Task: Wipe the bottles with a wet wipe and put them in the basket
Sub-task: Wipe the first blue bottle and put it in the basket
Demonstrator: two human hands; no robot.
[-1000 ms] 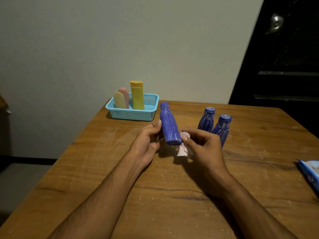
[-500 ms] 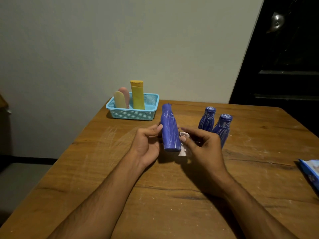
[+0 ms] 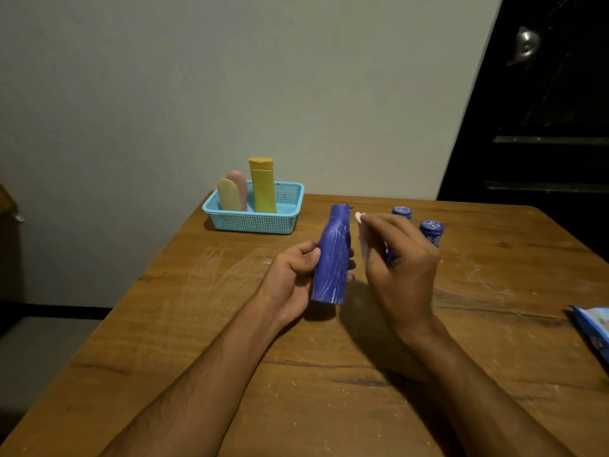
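Bottle in hand: tall blue bottle (image 3: 330,258), streaked white, held upright just above the wooden surface (image 3: 197,324). Left hand (image 3: 290,275) wraps it at mid-body, thumb on the near side, fingers (image 3: 350,266) showing round the far side. Right hand (image 3: 400,258) sits just beside the bottle's shoulder, fingers curled and pinching a pale wet wipe (image 3: 363,240); from my seat the wipe looks apart from the bottle, though I can't swear to the gap.

Two shorter blue bottles (image 3: 432,229) stand behind the right hand, caps up, one mostly hidden. Turquoise basket (image 3: 253,221) at the far edge near the wall, holding a yellow bottle (image 3: 262,186) and two rounded pastel ones (image 3: 230,194). Blue packet (image 3: 593,328) at the right edge, probably the wipes.

Risks as I judge them: a wet wipe makes the plastic slick, so the bottle could twist or slip through the left hand. The right knuckles are close to the standing pair; a wide stroke could topple them. The basket is filling, so dropping this one in carelessly could knock over the upright ones.
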